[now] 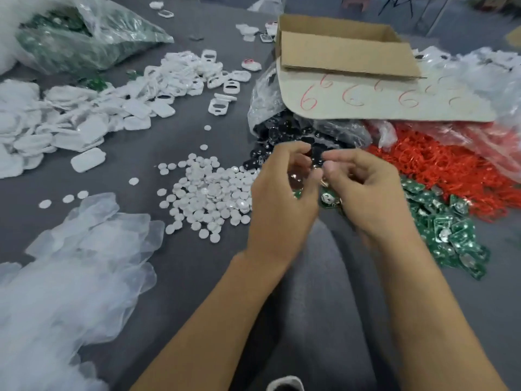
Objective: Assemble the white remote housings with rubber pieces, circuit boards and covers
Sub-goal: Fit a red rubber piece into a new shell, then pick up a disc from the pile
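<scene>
black, small and smeared by blur: that is all i can make of the small black piece (317, 158) caught between my two hands, in front of the near edge of the heap of black rubber pieces (293, 128). my right hand (363, 193) has its grip pinched on it, forefinger and thumb pressed together at its right side. my left hand (277, 198) is curled, fingertips right up against the same piece, but i cannot tell whether that grip holds it or only touches it. something glints inside the curl, too blurred to name. under my right thumb a bit of metal and a green board show, and i cannot tell if they are in my fingers or lying below.

the black heap spills from a clear bag whose far part is hidden under a cardboard sheet (380, 103) marked with red sixes, with a cardboard box (346, 52) just behind it. the red loops (439, 167) run out of frame at the right. the green circuit boards (448, 230) lie beside my right wrist. the white housings (107, 119) are heaped well to the left, cut off by the left edge, and the white round discs (208, 196) lie just beside my left hand. crumpled clear plastic (90, 249) covers the near-left part of the grey surface (183, 277).
</scene>
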The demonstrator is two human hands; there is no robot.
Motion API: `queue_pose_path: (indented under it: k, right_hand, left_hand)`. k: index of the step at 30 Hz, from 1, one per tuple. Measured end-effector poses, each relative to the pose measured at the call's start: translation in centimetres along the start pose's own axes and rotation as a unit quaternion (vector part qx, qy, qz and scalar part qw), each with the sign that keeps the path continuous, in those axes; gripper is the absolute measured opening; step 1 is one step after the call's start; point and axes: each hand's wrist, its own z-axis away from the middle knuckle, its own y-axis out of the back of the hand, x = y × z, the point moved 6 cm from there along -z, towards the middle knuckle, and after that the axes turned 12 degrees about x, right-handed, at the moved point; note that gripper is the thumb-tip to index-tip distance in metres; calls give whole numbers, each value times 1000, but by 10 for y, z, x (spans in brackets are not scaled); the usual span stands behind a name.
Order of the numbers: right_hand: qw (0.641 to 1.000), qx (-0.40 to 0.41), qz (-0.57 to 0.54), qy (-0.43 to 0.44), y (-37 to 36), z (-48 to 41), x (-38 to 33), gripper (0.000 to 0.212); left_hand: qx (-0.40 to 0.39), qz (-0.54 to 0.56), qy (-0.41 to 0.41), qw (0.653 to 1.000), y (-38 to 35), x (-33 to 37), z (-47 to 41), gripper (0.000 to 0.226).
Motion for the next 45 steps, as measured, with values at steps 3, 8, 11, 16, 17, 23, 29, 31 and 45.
queue_pose_path:
  k: [3,8,11,16,17,23,29,31,45]
  right_hand:
    - [953,-87,-248,-152,7,49,-10,17]
    - [916,-99,-335,-197,35,129,-16,25]
    - [920,-98,-332,-185,48,168,-15,28]
    - [905,-124,-366,-180,63,214,-22,32]
    - [897,-131,-378,-187,64,221,-24,33]
    - [866,-157,-429,-205,70,247,-31,26]
    - [878,-153,-422,-167,78,250,-23,21]
    - [937,-116,-313,-100,87,240,-15,17]
    - [881,-228,255,328,48,225,-7,25]
  left_hand:
    - [-82,81,55,992,23,16,13,32]
    - [-109,135,67,983,79,49,63,43]
    - [-94,146,86,981,104,63,89,45]
    - [-79,204,145,965,132,84,126,43]
    - [-74,214,155,962,135,88,131,43]
    - [-41,243,141,959,148,102,156,37]
    - [-12,142,76,987,158,89,168,39]
    - [-35,-2,57,998,161,69,173,56]
    - [-161,-203,44,965,145,24,191,82]
